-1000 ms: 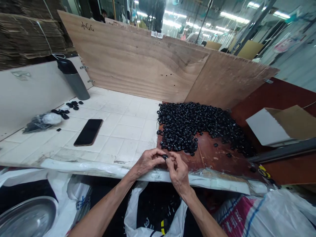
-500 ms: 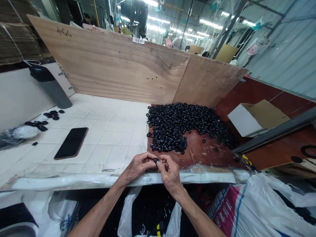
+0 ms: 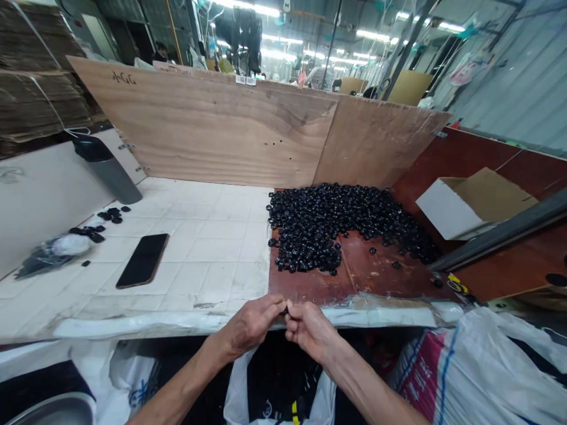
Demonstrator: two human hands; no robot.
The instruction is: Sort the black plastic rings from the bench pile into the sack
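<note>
Between my fingertips, just over the table's front edge, is a small black part, mostly covered by the fingers. My left hand pinches it from the left. From the right, my right hand has thumb and fingers closed on the same part. Beyond the hands, a wide heap of small black plastic parts lies on the reddish-brown board. Below my hands hangs an open white sack with dark contents.
A phone lies on the white tabletop at left, near a grey bottle and a plastic bag. A plywood board closes the back. An open carton and a full white bag are at right.
Both hands have moved down and closer to me, from above the tabletop to its front edge, fingers still together on the small part. The view has shifted slightly.
</note>
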